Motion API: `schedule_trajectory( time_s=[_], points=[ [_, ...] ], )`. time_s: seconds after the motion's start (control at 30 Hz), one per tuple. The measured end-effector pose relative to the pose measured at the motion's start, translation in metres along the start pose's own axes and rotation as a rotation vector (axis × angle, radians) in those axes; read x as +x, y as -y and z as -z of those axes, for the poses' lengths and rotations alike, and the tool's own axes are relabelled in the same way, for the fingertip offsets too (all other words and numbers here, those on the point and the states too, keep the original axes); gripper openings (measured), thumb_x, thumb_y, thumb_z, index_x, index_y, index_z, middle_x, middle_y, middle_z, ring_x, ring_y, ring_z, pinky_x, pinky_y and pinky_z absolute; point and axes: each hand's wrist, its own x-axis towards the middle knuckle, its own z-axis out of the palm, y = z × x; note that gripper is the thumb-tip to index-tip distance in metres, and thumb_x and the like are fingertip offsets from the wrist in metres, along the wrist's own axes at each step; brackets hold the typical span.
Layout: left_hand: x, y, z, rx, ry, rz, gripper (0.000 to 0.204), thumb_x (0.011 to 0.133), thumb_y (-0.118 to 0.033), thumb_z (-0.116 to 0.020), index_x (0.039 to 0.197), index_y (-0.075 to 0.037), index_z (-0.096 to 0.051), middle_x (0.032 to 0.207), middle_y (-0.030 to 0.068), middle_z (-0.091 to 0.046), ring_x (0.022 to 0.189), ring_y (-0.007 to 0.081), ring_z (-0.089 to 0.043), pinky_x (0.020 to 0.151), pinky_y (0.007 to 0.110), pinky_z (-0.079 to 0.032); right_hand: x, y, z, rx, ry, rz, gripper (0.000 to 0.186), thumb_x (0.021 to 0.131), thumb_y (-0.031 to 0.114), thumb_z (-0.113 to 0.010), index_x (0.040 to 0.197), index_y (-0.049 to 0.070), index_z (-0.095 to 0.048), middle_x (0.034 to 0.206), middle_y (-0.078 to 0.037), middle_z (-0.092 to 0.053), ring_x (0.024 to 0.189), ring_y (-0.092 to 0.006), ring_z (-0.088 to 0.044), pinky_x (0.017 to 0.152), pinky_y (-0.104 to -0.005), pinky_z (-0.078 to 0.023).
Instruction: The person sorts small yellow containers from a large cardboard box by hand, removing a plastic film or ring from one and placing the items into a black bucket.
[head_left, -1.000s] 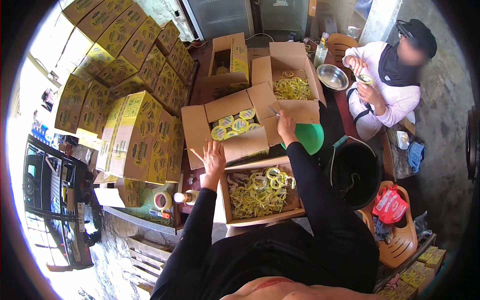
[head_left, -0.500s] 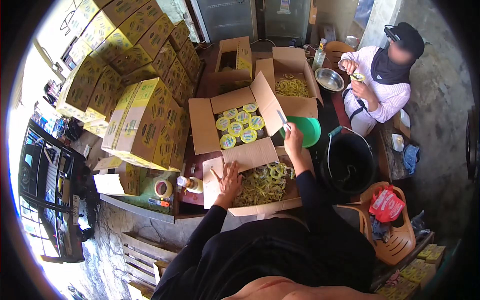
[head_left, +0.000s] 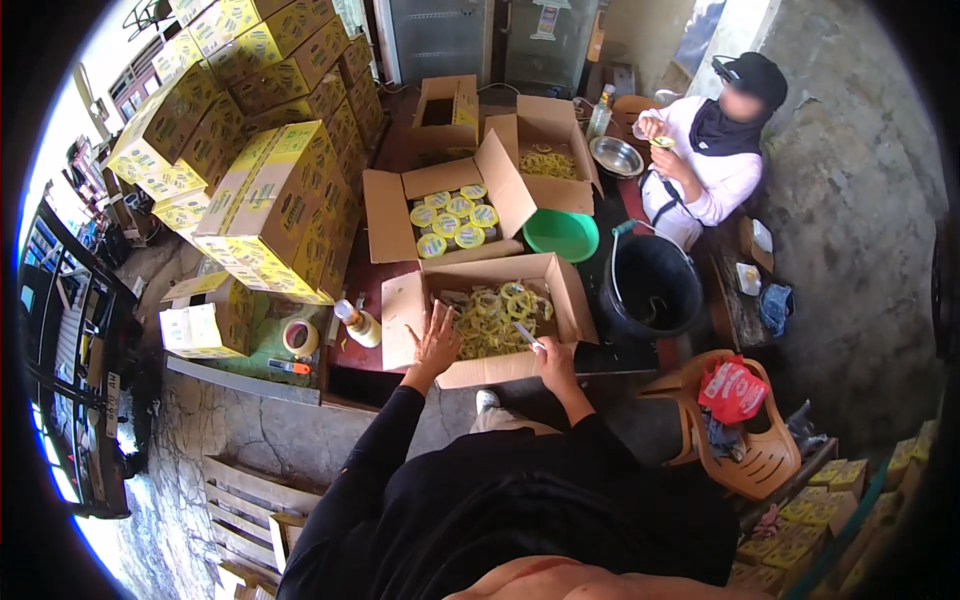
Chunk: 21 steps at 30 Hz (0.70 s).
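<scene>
A cardboard box of shredded yellow strips and rings (head_left: 490,315) sits at the table's front edge. My left hand (head_left: 433,343) rests at its near left side, fingers spread. My right hand (head_left: 552,362) grips a knife (head_left: 525,332) by the handle, the blade pointing up-left over the yellow scraps. Just behind stands an open box (head_left: 395,215) holding several cups with yellow lids (head_left: 454,215). A green basin (head_left: 560,236) is to that box's right. A black bucket (head_left: 655,285) stands right of the front box.
Printed cartons (head_left: 270,210) are stacked left. A bottle (head_left: 360,325), tape roll (head_left: 298,337) and orange cutter (head_left: 288,367) lie front-left. A co-worker (head_left: 710,160) holds a small cup at back right, near a steel bowl (head_left: 615,156). An orange chair (head_left: 750,465) holds a red bag.
My right hand has lowered the knife from beside the cup box to over the front box. My left hand has come down from the cup box's near flap to the front box's left side.
</scene>
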Motion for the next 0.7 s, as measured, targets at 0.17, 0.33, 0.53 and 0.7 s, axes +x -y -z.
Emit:
schedule_trajectory(
  time_s=[0.17, 0.33, 0.53, 0.7],
  points=[
    [-0.043, -0.021, -0.004, 0.102, 0.232, -0.045, 0.070, 0.087, -0.058, -0.062, 0.142, -0.017, -0.049, 0.143, 0.0104, -0.052, 0.141, 0.0368, -0.034, 0.106, 0.080, -0.004, -0.009, 0.004, 0.004, -0.024, -0.002, 0.012, 0.010, 0.091, 0.010, -0.060, 0.099, 0.005, -0.062, 0.088, -0.013, -0.069, 0.085, -0.0362, -0.066, 0.076, -0.0468, -0.049],
    [-0.058, 0.002, -0.035, 0.156, 0.147, -0.124, 0.032, 0.086, -0.032, -0.070, 0.112, -0.014, -0.062, 0.109, 0.0089, -0.070, 0.115, 0.0305, -0.061, 0.110, 0.074, -0.013, -0.003, 0.007, 0.004, -0.252, 0.111, 0.018, 0.014, 0.088, 0.012, -0.065, 0.101, 0.009, -0.066, 0.088, -0.012, -0.071, 0.086, -0.0340, -0.067, 0.081, -0.0455, -0.048],
    [-0.077, 0.008, -0.064, -0.014, -0.078, -0.174, 0.005, 0.087, -0.008, -0.059, 0.090, -0.010, -0.061, 0.083, 0.0117, -0.070, 0.086, 0.0305, -0.069, 0.117, 0.056, -0.016, -0.009, -0.005, 0.010, -0.163, 0.285, -0.056, 0.028, 0.082, 0.019, -0.072, 0.110, 0.015, -0.072, 0.095, -0.014, -0.071, 0.090, -0.0325, -0.067, 0.085, -0.0462, -0.047],
    [-0.092, 0.007, -0.062, -0.012, -0.128, -0.236, 0.013, 0.090, -0.009, -0.050, 0.091, -0.014, -0.062, 0.083, 0.0089, -0.069, 0.084, 0.0284, -0.069, 0.118, 0.054, -0.017, -0.014, 0.003, 0.014, -0.300, 0.300, 0.102, 0.033, 0.078, 0.017, -0.075, 0.110, 0.013, -0.072, 0.096, -0.015, -0.069, 0.095, -0.0324, -0.064, 0.086, -0.0434, -0.047]
  ],
)
